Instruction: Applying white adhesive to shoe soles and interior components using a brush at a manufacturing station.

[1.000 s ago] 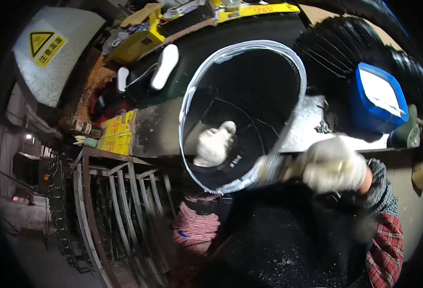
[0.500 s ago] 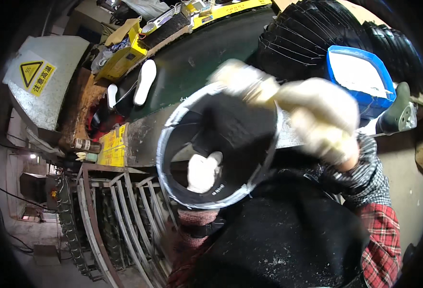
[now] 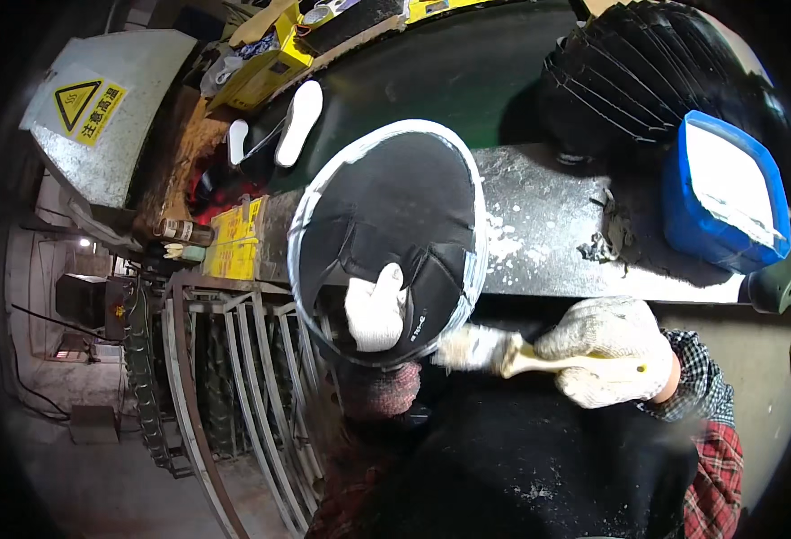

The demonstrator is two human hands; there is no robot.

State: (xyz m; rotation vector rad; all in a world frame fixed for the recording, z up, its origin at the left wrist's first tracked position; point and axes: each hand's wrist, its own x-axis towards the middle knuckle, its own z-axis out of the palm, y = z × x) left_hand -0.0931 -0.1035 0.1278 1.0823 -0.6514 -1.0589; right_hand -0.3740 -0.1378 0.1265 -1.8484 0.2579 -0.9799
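Observation:
My left hand [image 3: 375, 314], in a white knit glove, is closed on a black fabric piece [image 3: 404, 193] shaped like a wide oval sleeve. Wet-looking white coating runs around the rim of the piece; some fingers are hidden by the dark cloth. In my gloved right hand [image 3: 613, 355] is a flat paintbrush [image 3: 521, 357], its pale handle wrapped by the fingers. White-smeared bristles, slightly blurred, meet the lower right part of the rim.
A blue tub [image 3: 728, 225] of white paste stands on the bench at right, before a fanned stack of black sheets [image 3: 651, 67]. White soles [image 3: 301, 121] lie on the green belt [image 3: 440, 81]. A metal rack [image 3: 265, 395] stands lower left, below a grey hood [image 3: 112, 117].
My right hand with the brush has come from the far upper edge of the rim down to its lower right side. The black piece has tilted, showing more of its inner wall.

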